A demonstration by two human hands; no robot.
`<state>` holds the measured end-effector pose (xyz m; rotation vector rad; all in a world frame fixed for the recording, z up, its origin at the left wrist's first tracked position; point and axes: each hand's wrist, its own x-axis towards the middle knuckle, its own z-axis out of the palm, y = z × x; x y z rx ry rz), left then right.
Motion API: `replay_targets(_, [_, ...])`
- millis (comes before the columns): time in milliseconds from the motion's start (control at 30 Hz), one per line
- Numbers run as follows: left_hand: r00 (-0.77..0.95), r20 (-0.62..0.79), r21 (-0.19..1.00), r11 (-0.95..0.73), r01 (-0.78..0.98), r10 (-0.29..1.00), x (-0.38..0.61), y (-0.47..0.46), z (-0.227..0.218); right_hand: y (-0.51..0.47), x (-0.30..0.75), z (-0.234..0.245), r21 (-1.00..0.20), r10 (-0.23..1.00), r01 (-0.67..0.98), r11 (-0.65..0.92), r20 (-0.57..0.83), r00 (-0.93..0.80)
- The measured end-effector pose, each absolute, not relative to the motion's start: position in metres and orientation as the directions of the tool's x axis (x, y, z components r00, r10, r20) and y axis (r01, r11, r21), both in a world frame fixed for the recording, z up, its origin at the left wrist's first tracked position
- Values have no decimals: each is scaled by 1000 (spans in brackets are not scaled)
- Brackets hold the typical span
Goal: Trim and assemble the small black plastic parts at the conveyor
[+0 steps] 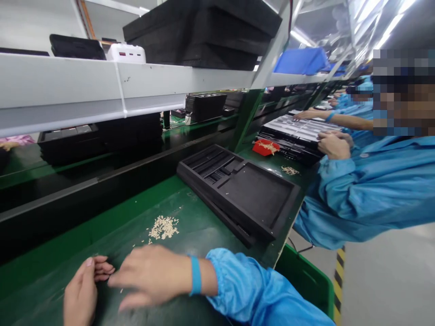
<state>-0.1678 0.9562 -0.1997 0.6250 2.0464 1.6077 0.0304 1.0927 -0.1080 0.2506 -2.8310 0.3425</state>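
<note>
My left hand is at the lower left over the green worktop, its fingers loosely curled with the thumb close against them. Whatever may lie inside those fingers is hidden. My right hand, slightly blurred, reaches in from the right with its fingers stretched out, the tips close to my left fingers. A blue band circles this wrist. Just beyond my right hand lies a loose pile of small, pale, rod-like pieces. A few single pieces are scattered around it, one of them beneath my right hand.
Stacked black trays with compartments stand right of the pile. Farther off are a red container with pale pieces and a co-worker's hands at a stack of trays. A white shelf crosses above; a green bin stands below the edge.
</note>
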Motion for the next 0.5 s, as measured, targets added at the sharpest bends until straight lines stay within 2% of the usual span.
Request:
replay_targets(100, [-776,-83,979,198,55,625,-167,957,-201,1132,79,-97,-253,325,232,939,438,-838])
replay_targets(167, [-774,-79,978,198,60,628,-168,957,-203,1152,119,-99,-221,502,453,864,460,-733])
replay_targets(267, [-763,-57,976,197,93,643,-170,957,-208,1171,186,-101,-89,635,696,712,504,-585])
replay_targets(333, [-757,-39,973,198,120,652,-172,957,-210,1176,232,-100,-5,698,836,548,553,-454])
replay_targets(400, [-749,-16,969,196,153,663,-173,957,-210,1175,271,-100,-15,761,928,372,577,-296])
replay_targets(500, [-732,28,962,182,206,680,-173,958,-208,1164,308,-115,-135,855,969,208,506,-113])
